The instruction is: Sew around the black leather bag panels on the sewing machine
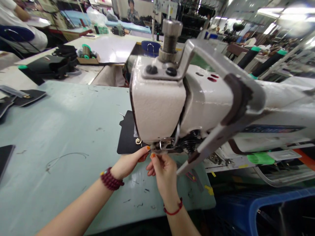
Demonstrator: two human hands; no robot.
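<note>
Two half-curled hands (129,162) (165,172) at sewing machine (158,106), cannot tell if grasping anything, black panel (126,132) just beyond

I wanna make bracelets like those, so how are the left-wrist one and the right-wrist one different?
The left bracelet is thick, with several rows; the right bracelet is mostly one thin band. The left bracelet is dark maroon; the right bracelet is brighter red. Both look reddish.

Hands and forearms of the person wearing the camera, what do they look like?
Both are ungloved, with no sleeves in view. Above the left hand sits a dark red beaded bracelet in several rows, with a yellowish bead. The right hand has a thin red bracelet at its wrist. Both thumbnails are orange.
</note>
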